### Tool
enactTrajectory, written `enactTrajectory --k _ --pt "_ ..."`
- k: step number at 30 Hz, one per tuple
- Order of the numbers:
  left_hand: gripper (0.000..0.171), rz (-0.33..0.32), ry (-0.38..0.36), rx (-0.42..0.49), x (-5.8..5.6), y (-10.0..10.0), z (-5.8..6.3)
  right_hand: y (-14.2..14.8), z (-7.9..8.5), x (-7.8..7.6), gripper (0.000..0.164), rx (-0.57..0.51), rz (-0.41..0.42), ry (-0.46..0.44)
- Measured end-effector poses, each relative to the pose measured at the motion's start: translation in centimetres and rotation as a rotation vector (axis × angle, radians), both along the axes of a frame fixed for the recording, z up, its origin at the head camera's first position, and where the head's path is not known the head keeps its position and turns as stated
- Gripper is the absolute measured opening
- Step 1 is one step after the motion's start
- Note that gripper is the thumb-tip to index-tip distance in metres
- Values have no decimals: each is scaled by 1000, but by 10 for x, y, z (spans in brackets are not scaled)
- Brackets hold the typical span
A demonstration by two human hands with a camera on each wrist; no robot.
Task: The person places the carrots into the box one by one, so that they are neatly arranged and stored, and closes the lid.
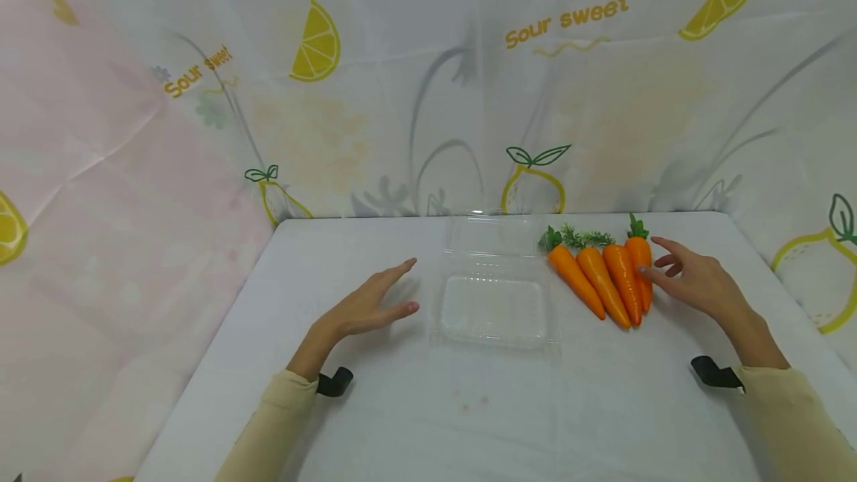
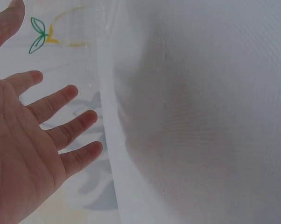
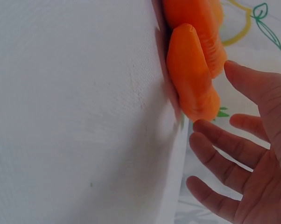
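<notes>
Several orange carrots (image 1: pixel 589 285) with green tops lie side by side on the table's right half. At the rightmost carrot (image 3: pixel 189 70), my right hand (image 1: pixel 696 281) has its thumb and fingers spread apart, the thumb tip overlapping the carrot in the head view. A clear plastic clamshell box (image 1: pixel 494 311) lies unfolded left of the carrots, its lid (image 1: pixel 495 235) laid back toward the wall. My left hand (image 1: pixel 368 300) hovers just left of the box, fingers extended and thumb apart. In the left wrist view the palm (image 2: pixel 24 149) shows with nothing in it.
A white cloth covers the table (image 1: pixel 482 422). Behind it hangs a curtain (image 1: pixel 402 95) printed with lemons and words, close to the table's back edge. Each wrist carries a black camera mount (image 1: pixel 335 381).
</notes>
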State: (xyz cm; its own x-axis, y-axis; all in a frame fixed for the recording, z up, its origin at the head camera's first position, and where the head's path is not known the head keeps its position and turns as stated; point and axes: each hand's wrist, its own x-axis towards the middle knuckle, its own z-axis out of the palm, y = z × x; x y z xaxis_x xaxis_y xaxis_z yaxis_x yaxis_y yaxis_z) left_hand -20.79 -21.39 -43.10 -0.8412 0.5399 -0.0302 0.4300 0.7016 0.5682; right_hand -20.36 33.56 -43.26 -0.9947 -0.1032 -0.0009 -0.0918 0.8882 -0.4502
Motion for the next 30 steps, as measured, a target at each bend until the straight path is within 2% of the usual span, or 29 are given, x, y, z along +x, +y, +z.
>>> enactTrajectory --k 7,12,18,25,30 --pt "80 -43 -2 72 1 6 0 -4 2 0 77 5 3 -3" --pt "79 -68 -31 110 2 10 -1 -3 1 0 77 -2 19 -11" --pt "82 -99 -40 120 3 14 -2 -4 0 -1 80 -8 18 -24" --pt "82 -106 -67 114 5 19 -1 -5 0 -1 79 -11 14 -33" --pt "82 -112 -73 100 5 21 -5 -4 -1 -2 79 -10 19 -43"
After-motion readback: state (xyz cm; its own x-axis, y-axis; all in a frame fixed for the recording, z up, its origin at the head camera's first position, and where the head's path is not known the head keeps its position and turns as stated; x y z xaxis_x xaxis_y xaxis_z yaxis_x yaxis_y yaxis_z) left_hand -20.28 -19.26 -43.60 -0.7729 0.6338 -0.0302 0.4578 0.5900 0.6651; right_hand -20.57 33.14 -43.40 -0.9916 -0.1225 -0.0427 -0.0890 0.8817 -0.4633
